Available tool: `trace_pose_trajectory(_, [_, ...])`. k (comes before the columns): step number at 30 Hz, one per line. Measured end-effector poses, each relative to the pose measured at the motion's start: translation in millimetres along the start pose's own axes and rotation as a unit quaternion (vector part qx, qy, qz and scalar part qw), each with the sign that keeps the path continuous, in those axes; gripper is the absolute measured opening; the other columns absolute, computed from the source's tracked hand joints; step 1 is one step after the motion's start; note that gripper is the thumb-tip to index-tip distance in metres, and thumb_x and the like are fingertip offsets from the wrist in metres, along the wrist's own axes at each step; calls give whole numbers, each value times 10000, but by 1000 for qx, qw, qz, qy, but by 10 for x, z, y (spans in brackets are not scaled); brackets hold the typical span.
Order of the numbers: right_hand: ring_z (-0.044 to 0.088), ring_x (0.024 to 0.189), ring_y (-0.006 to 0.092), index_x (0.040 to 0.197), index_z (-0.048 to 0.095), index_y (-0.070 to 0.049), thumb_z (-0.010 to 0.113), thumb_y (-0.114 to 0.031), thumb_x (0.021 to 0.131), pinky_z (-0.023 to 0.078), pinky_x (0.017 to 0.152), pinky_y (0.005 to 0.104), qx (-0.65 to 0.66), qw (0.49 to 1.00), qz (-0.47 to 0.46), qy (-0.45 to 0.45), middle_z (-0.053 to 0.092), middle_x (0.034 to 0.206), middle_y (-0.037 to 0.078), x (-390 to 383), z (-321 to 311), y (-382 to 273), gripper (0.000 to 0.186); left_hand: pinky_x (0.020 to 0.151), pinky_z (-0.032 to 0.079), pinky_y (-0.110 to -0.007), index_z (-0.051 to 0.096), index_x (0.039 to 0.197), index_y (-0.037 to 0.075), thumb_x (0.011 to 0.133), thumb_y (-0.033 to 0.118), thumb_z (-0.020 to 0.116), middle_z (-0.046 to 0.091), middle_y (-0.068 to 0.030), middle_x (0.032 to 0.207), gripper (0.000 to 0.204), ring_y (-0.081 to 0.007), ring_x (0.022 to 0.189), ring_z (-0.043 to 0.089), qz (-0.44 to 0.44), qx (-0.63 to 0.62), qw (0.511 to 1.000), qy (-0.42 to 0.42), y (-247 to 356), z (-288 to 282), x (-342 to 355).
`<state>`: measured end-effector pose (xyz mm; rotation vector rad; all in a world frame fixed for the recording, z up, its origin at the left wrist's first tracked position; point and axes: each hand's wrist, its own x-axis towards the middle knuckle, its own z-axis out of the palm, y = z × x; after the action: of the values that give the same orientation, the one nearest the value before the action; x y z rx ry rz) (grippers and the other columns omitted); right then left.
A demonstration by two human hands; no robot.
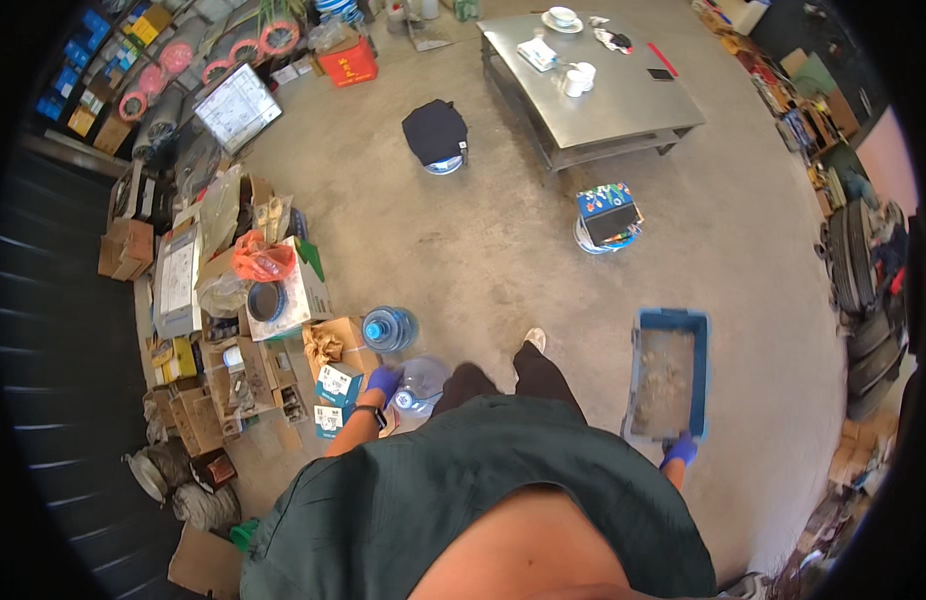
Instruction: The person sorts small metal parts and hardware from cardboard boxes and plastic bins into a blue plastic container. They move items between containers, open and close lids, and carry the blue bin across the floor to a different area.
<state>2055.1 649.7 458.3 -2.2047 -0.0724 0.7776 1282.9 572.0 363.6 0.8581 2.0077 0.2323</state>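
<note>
My right hand (683, 450), in a purple-blue glove, grips the near rim of a blue plastic bin (699, 375) at my right. The bin's bottom looks dusty and stained. At my left, my left hand (384, 382) wears the same kind of glove, with a dark watch on the wrist. It is beside a clear water jug (423, 378) and the blue-and-white boxes (337, 386); its fingers are too small to make out, and I cannot tell whether it touches either. A second, blue-capped water jug (390, 328) lies just beyond.
Stacked cartons (208, 400) and loose goods crowd the left side. Ahead are a metal table (603, 100) with dishes, a stool under dark cloth (435, 132), and another stool (610, 222) bearing a colourful box. Tyres (851, 255) line the right. My shoe (535, 340) is on the concrete floor.
</note>
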Motion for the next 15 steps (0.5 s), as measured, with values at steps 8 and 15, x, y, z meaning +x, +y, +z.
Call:
trace_pose_trajectory(8, [610,598,244,802,672,88,606,-374,829,468,554,427,-245,926,-250,-145,641,680,186,378,2726,-2353,468,724,517,-396,661,1072,100,917,295,576,687,-136,967,263,-281,869,662,-129,52,988,-60,-654,561,-573])
trace_pose_trajectory(15, [626,600,258,798,668,70,642,-369,805,471,555,402,-185,853,-388,-296,631,660,170,-1494,5257,-3625,440,844,529,-365,669,1160,100,893,333,610,687,-165,1114,359,-272,1028,667,-74,41,995,-52,-241,-69,526])
